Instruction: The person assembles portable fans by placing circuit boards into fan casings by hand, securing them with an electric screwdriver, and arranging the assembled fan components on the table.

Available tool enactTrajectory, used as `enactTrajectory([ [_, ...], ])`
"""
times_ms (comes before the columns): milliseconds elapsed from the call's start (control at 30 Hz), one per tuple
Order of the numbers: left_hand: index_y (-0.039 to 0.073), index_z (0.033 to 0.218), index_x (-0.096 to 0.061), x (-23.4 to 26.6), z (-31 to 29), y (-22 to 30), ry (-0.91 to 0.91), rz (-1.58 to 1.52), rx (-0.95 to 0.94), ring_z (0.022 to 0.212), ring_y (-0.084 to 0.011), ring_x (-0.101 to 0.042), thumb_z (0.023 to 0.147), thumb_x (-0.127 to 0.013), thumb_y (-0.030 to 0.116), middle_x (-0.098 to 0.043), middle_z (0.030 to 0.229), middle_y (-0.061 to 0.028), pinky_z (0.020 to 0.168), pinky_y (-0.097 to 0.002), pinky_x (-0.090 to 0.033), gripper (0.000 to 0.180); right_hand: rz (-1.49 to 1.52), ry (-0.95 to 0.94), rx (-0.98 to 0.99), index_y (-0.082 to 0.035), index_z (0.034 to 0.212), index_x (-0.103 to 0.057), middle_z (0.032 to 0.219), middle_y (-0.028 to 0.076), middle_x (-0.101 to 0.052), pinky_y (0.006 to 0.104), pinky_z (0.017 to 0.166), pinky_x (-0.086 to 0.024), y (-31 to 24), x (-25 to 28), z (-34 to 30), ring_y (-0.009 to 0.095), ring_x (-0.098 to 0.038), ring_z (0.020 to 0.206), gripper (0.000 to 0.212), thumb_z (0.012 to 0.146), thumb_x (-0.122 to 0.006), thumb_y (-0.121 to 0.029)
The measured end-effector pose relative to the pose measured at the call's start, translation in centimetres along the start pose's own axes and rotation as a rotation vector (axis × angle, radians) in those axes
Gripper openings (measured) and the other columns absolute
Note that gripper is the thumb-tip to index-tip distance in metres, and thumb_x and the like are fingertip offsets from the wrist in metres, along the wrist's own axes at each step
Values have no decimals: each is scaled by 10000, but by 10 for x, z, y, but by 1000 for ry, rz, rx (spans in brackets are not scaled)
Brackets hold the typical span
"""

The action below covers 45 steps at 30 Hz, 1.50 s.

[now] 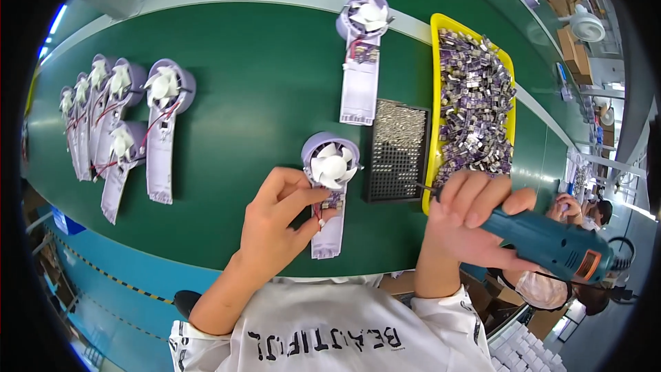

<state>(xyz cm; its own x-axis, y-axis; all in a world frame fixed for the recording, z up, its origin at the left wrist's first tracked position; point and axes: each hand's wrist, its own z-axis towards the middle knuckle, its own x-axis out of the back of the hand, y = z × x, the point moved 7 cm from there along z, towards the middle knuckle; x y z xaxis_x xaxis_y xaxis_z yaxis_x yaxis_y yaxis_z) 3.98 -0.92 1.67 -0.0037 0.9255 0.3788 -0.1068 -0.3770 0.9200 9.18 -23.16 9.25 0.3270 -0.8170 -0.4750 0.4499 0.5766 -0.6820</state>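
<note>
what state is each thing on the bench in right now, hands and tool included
left hand: fingers on the near fan shell
right hand: closed around the electric screwdriver
electric screwdriver: held, tip at the screw tray; cannot tell if running
near fan shell: open, circuit board exposed
far fan shell: open, circuit board exposed
fan shells at left: open, blades exposed
screw tray: partly filled
yellow bin: heaped with small parts

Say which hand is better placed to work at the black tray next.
Probably the right hand: it holds the driver, whose bit points to the tray; the left hand is at a fan.
</note>
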Motion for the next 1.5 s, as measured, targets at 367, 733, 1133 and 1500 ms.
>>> enactTrajectory([
  [367,12,923,-708,-19,12,8,18,69,-16,719,-157,-682,694,-856,3,-547,972,-66,605,-285,-538,273,-9,10,-94,-44,1062,-493,807,134,-550,380,546,-398,28,9,1,251,-502,621,826,781,-569,-817],
  [733,17,923,-709,-17,12,7,19,69,-28,706,-137,-678,709,-849,4,-541,976,-62,585,-276,-531,256,-20,18,-142,-48,1064,-484,818,129,-544,374,553,-398,36,9,-2,238,-494,637,834,774,-567,-826],
  [1133,1,960,-699,-18,10,6,25,14,-43,721,-153,-675,737,-820,-18,-543,980,-77,609,-291,-544,254,-60,-70,-108,-36,1054,-491,802,127,-549,362,535,-405,38,2,-4,235,-500,633,822,783,-579,-808],
  [1500,0,949,-680,-19,9,5,51,-36,-44,716,-166,-664,726,-812,-29,-542,972,-82,596,-303,-535,261,-76,-51,-72,-47,1054,-475,796,124,-533,375,553,-405,30,0,-5,238,-485,627,805,799,-557,-806],
])
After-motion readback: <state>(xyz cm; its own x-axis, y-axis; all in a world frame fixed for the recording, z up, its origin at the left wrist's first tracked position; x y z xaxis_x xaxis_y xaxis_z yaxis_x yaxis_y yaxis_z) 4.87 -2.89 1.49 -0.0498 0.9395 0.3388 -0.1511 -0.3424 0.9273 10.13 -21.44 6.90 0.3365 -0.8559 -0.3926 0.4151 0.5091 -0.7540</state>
